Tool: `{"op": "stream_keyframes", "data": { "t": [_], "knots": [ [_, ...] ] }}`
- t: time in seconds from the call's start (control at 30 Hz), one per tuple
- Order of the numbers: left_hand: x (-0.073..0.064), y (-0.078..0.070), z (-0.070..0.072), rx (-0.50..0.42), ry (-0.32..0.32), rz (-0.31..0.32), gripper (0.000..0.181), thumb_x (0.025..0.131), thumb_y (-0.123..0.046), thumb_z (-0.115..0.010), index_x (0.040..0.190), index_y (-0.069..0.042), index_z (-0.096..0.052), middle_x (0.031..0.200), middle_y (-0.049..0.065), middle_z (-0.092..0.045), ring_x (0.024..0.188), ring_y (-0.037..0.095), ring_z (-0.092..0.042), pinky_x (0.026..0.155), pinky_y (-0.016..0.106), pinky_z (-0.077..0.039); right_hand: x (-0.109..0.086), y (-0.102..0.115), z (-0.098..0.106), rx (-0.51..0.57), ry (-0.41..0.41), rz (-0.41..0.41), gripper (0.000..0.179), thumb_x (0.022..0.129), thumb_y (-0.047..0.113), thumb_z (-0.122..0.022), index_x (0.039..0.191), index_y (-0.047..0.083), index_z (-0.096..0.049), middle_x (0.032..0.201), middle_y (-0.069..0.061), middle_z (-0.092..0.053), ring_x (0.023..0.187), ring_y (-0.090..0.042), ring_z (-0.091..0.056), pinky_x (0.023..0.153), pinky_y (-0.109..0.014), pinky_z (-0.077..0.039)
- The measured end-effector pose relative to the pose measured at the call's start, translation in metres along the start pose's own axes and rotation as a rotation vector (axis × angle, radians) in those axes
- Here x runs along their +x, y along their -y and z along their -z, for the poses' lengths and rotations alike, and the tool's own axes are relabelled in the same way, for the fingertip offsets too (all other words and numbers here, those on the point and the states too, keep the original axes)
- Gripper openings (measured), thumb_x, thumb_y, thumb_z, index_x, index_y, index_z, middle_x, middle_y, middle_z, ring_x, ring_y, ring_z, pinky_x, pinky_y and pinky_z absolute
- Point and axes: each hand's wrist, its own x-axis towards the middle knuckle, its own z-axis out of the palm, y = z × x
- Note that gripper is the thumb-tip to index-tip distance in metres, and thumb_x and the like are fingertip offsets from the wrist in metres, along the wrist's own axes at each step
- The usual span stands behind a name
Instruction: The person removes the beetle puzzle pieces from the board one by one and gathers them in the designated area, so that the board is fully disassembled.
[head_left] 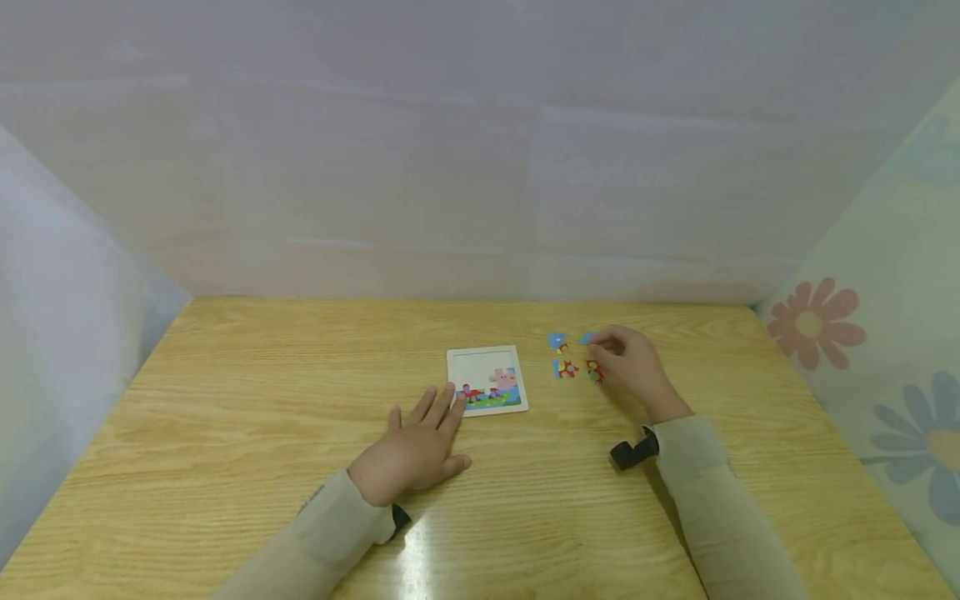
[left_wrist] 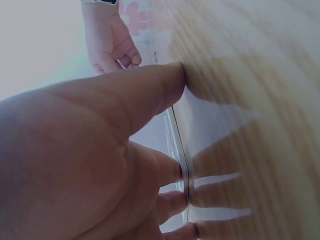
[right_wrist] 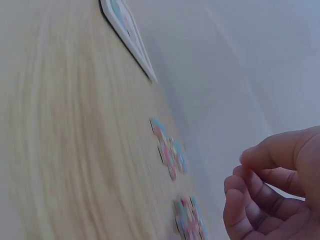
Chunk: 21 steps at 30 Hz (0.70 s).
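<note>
A square puzzle tray (head_left: 487, 350) with a pale rim lies on the table. Assembled pieces showing a pink pig and green grass fill its lower part. My left hand (head_left: 412, 454) lies palm down with fingers spread, fingertips touching the tray's lower left edge; its thumb meets the wood. Right of the tray lie loose puzzle pieces (head_left: 566, 369): a blue one (head_left: 557, 341), a red one (head_left: 595, 372) and a blue one (head_left: 587, 339) partly behind my right fingers. My right hand (head_left: 633, 367) hovers over these, fingers loosely bent, with nothing visible between thumb and forefinger (right_wrist: 252, 156).
The wooden table (head_left: 262, 400) reaches back to a pale sheet wall (head_left: 480, 167). On the right hangs a flower-patterned cloth (head_left: 885, 350). Each wrist wears a black camera mount, such as the one on the right wrist (head_left: 633, 452).
</note>
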Motion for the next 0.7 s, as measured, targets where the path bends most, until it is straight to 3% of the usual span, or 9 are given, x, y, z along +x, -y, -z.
{"op": "stream_keyframes", "data": {
  "t": [0.23, 0.43, 0.7],
  "knots": [
    [-0.002, -0.001, 0.003, -0.005, 0.004, 0.006, 0.084, 0.103, -0.049, -0.054, 0.164, -0.009, -0.013, 0.170, 0.013, -0.002, 0.155, 0.036, -0.001, 0.113, 0.074, -0.009, -0.007, 0.020, -0.018, 0.106, 0.060, 0.058, 0.025, 0.101, 0.015, -0.065, 0.117, -0.005, -0.066, 0.104, -0.019, -0.068, 0.087, -0.035, -0.065, 0.071, -0.034, -0.057],
    [-0.006, -0.002, 0.006, -0.012, -0.002, 0.003, 0.084, 0.103, -0.049, -0.055, 0.163, -0.008, -0.014, 0.170, 0.013, -0.003, 0.155, 0.036, -0.002, 0.113, 0.075, -0.009, -0.014, 0.036, -0.040, 0.056, 0.107, 0.110, 0.018, 0.101, 0.011, -0.063, 0.113, 0.000, -0.069, 0.100, -0.012, -0.069, 0.084, -0.025, -0.064, 0.073, -0.034, -0.053],
    [-0.006, -0.003, 0.003, 0.003, -0.008, -0.015, 0.083, 0.103, -0.050, -0.054, 0.163, -0.007, -0.015, 0.170, 0.013, -0.004, 0.155, 0.037, -0.003, 0.112, 0.075, -0.011, -0.015, 0.042, -0.069, 0.003, 0.173, 0.045, 0.012, 0.097, 0.010, -0.065, 0.106, 0.006, -0.071, 0.096, -0.003, -0.068, 0.085, -0.018, -0.061, 0.078, -0.034, -0.051]
  ]
}}
